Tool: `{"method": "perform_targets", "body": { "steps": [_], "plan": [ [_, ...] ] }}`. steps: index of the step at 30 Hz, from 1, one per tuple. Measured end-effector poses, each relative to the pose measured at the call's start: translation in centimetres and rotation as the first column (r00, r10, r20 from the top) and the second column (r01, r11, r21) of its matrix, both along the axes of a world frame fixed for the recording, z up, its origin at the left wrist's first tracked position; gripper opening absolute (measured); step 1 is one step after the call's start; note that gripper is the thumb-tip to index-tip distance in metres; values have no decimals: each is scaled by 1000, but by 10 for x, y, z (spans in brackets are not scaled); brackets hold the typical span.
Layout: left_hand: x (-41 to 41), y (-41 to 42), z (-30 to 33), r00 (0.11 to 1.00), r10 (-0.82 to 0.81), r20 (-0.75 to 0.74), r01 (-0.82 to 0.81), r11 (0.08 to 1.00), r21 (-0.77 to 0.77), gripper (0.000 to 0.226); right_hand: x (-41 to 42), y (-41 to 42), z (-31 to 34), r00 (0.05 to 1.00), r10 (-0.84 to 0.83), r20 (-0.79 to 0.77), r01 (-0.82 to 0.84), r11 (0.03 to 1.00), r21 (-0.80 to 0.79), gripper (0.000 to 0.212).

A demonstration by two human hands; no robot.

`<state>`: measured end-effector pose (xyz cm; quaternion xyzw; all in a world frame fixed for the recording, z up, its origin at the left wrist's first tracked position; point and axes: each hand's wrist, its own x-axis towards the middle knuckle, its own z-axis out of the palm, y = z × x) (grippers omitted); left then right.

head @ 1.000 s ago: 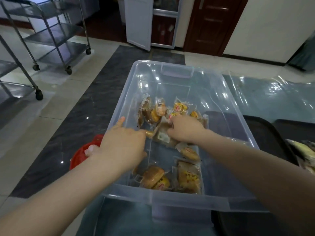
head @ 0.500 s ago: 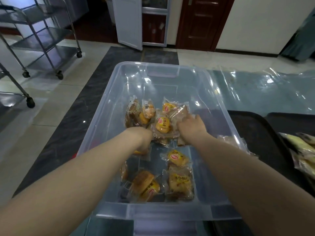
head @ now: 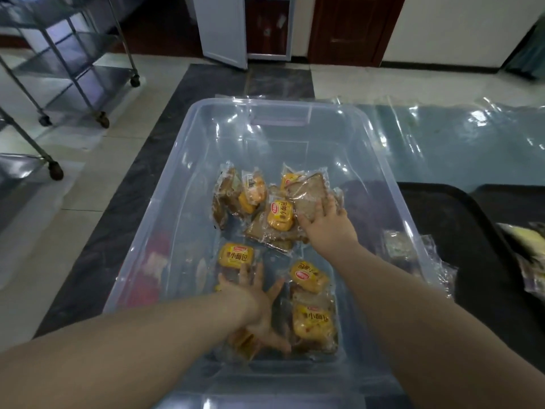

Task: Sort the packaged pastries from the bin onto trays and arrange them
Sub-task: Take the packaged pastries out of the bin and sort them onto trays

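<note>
While left hand spreads, right hand clasps brown pastry

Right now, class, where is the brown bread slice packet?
Head view: the brown bread slice packet lies in the bin, far right of the pile, under the right hand.

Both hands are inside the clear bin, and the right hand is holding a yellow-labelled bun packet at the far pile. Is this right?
Not quite. The head view shows both hands inside the clear bin, but the right hand at the far pile grips a brown bread slice packet, not a yellow-labelled one. A yellow-labelled bun packet lies beside it, untouched. The left hand is spread open.
</note>
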<state>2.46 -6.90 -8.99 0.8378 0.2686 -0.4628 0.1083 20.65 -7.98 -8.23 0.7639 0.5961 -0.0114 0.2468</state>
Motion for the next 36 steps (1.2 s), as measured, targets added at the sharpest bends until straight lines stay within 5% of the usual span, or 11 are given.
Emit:
{"method": "perform_targets", "body": {
  "steps": [6, 13, 20, 25, 30, 36],
  "plan": [
    [-16, -6, -16, 992, 121, 32, -125, 971, 203, 124, -2, -3, -8, 996, -77, -52, 78, 997, 24, 62],
    [-9, 14, -24, 977, 158, 144, -173, 980, 98, 110, -1, 1, -6, 984, -117, -135, 119, 993, 9, 76],
    [0, 36, -12, 924, 153, 350, -245, 940, 237, 42, 2, -6, -3, 988, -137, -77, 139, 990, 27, 87],
    [11, 53, 4, 938, -12, 347, -127, 918, 375, 31, -11, 0, 14, 978, -167, -126, 174, 984, 43, 77],
    [23, 71, 49, 876, 29, 481, -230, 903, 363, 18, -22, 7, 50, 965, -115, -236, 170, 959, 226, 39],
    [4, 86, 112, 707, 61, 705, -330, 909, 253, 34, -16, -6, 103, 851, -111, -514, 378, 809, 450, 56]
  ]
}}
